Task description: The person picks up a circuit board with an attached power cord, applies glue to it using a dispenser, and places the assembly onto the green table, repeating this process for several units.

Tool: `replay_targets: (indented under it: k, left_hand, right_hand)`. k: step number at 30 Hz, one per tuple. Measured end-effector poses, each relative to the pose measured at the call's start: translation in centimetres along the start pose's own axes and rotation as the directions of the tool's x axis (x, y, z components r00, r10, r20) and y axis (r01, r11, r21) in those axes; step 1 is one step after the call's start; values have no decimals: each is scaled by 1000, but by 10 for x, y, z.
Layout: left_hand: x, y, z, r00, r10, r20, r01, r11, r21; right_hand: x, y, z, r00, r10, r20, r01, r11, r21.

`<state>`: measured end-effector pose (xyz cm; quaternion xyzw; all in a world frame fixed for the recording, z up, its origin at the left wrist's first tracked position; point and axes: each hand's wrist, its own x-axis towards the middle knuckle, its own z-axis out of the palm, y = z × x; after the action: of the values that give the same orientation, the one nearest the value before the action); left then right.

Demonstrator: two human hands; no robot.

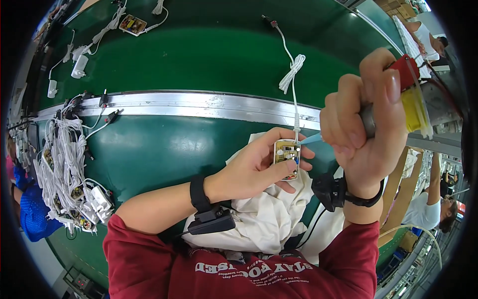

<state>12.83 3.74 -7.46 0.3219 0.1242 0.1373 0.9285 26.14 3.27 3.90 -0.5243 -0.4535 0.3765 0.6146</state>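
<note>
My left hand (pixel 254 164) is closed around an open power adapter (pixel 286 155), a small white case with its circuit board facing up. Its thumb lies across the lower part of the board. From the top of the case a white cable (pixel 295 112) runs away over the metal rail, with a tied coil and a dark plug at its far end. My right hand (pixel 368 117) grips a glue dispenser (pixel 417 112) with red and yellow parts. The dispenser's blue tapered nozzle (pixel 312 139) points left, its tip at the upper right corner of the board.
A heap of white adapters with cables (pixel 69 169) lies at the left. Beyond the metal rail (pixel 199 106), on the green belt (pixel 199 55), sit another open adapter (pixel 132 25) and white adapters (pixel 79 66). White cloth (pixel 269 219) covers my lap. Other people are at both sides.
</note>
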Motion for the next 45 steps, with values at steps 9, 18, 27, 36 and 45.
replay_targets:
  k: [9,18,27,36,45]
  left_hand:
    - [0,-5,-9,1000,11,10,-11,1000,-25]
    - [-3,-1,-30,997,-18,-78,0,976,-218]
    - [-9,-10,-38,997,11,-78,-29,974,-226]
    - [-5,-17,-43,999,31,16,-22,924,-381]
    - [-12,-20,-47,991,62,118,-1,888,-460]
  right_hand:
    - [2,5,1,999,-18,51,22,996,-87]
    - [-14,4,9,987,80,141,-75,996,-39]
    - [-28,24,14,990,137,43,-142,979,148]
    - [-30,16,23,977,66,202,-98,983,153]
    - [-40,23,22,977,91,195,-115,987,114]
